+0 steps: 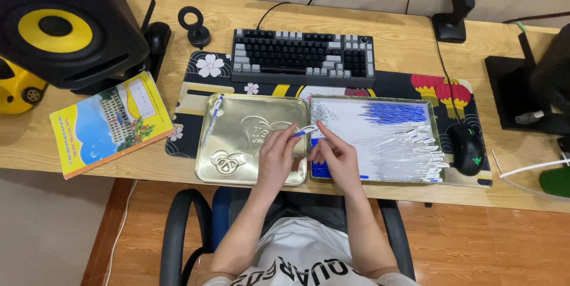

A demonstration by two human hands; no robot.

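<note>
Both hands meet over the seam between two shallow metal trays on the wooden table [386, 45]. The left hand [278, 154] pinches the barrel of a white ballpoint pen [307, 131] with a blue end, fingers closed on it, and holds it just above the right edge of the gold tin lid [237, 167] — an embossed lid with one more pen [212, 120] lying along its left side. The right hand [333, 154] sits just beside the left, its fingertips closing on the other end of the same pen, so both hands are clamped on it. To the right, the open tin tray [368, 121] holds loose parts: a heap of small springs [324, 112] at its upper left, a bundle of blue refills [395, 113] along the top, and a spread of clear white pen barrels [409, 152] across its middle and right. Both trays rest on a dark patterned desk mat [196, 78] — a keyboard [303, 57] lies behind them, a black mouse [467, 149] to the right, and a yellow-edged booklet [110, 123] and a speaker [62, 22] to the left.
</note>
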